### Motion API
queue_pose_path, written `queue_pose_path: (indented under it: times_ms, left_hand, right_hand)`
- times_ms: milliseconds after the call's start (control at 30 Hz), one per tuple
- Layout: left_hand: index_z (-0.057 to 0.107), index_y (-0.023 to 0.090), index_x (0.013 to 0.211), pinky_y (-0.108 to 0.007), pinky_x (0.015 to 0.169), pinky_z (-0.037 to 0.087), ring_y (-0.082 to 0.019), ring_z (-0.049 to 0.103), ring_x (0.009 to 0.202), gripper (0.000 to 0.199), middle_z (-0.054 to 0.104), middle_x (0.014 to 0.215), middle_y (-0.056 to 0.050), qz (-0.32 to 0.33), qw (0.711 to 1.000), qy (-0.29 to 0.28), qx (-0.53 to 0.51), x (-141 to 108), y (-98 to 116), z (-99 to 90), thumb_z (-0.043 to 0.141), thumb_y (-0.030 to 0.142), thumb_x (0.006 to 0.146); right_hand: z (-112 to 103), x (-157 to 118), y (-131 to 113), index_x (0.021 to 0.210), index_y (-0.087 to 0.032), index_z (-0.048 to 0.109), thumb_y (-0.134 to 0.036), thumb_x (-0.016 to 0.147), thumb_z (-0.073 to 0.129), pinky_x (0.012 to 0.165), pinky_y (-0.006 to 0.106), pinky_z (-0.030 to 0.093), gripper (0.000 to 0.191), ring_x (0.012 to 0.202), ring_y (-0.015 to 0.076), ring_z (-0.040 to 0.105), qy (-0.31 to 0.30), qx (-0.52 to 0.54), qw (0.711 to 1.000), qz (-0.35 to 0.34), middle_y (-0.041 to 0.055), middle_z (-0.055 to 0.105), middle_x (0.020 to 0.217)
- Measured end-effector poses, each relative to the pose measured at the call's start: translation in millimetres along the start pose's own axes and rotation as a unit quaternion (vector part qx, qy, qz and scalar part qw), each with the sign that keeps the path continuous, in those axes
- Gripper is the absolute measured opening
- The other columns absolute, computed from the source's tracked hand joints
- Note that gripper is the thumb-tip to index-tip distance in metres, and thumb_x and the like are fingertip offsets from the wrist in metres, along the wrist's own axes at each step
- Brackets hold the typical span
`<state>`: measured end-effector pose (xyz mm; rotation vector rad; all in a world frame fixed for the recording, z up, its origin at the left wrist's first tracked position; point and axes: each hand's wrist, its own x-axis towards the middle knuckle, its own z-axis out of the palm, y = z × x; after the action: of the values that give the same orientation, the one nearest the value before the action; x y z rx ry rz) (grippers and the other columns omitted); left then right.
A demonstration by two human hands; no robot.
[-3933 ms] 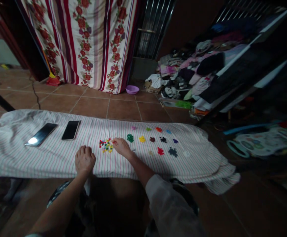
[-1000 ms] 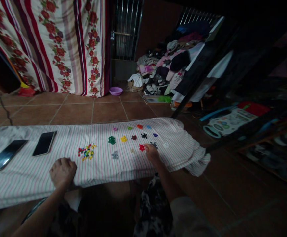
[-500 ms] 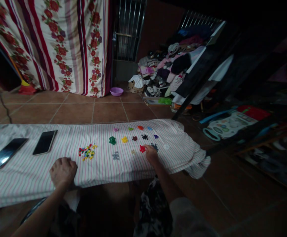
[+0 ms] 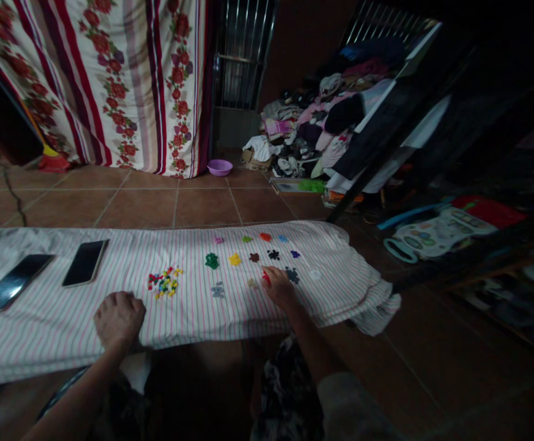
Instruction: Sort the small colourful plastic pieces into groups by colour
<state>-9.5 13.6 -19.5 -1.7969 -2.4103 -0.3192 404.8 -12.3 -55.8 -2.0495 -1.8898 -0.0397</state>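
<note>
My left hand rests on the striped cloth, fingers curled, at the near side of a mixed pile of small coloured pieces. Over the red pieces is my right hand, its fingers pressed together and covering most of them; what they hold is hidden. Around it lie small heaps: dark grey, beige, brown, black, yellow, green and light grey.
Two phones lie on the cloth at the left. Pink, lime, orange, light blue, dark blue and white pieces form further heaps. A purple basin stands on the floor.
My right hand has shifted slightly left and nearer over the red pieces, hiding more of them. My left hand stays put. The view has turned a little.
</note>
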Motion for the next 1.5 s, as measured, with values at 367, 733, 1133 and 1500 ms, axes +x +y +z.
queue_pose_path:
  times_ms: [367,733,1133,1500]
  left_hand:
    - [0.059,0.011,0.103,-0.038,0.082,0.035,-0.028,0.054,0.096,0.041,0.059,0.104,-0.017,0.006,1.000,0.009,0.003,-0.3,-1.7,2.6,0.029,0.034,0.086]
    - [0.059,0.010,0.105,-0.038,0.084,0.035,-0.028,0.053,0.099,0.044,0.059,0.106,-0.017,0.005,1.000,-0.001,0.004,0.0,-2.2,3.0,0.028,0.035,0.087]
    - [0.059,0.011,0.104,-0.038,0.084,0.036,-0.029,0.054,0.099,0.040,0.060,0.106,-0.016,0.009,1.000,0.003,0.011,0.2,-2.5,3.2,0.031,0.033,0.086]
    - [0.060,0.011,0.103,-0.038,0.082,0.037,-0.028,0.055,0.098,0.041,0.060,0.103,-0.016,0.011,1.000,0.017,0.004,0.4,-2.8,5.6,0.030,0.034,0.086]
  right_hand:
    - [7.6,3.5,9.5,0.110,-0.014,0.067,-0.018,0.089,0.044,0.093,0.034,0.040,0.031,0.105,0.0238,0.054,0.012,0.023,1.000,-0.015,0.0129,0.065,0.112]
    - [9.9,1.4,8.5,0.115,-0.014,0.063,-0.019,0.087,0.046,0.094,0.035,0.040,0.034,0.105,0.0233,0.054,0.032,0.036,0.999,-0.020,0.0115,0.066,0.112]
    - [8.0,6.9,8.7,0.107,-0.015,0.063,-0.019,0.083,0.054,0.090,0.035,0.040,0.026,0.100,0.0246,0.055,0.044,0.037,0.998,-0.022,0.0106,0.067,0.106]
    - [20.5,10.4,9.3,0.095,-0.015,0.067,-0.013,0.081,0.051,0.088,0.035,0.041,0.021,0.095,0.0228,0.055,0.064,0.082,0.994,-0.042,0.0099,0.067,0.096]
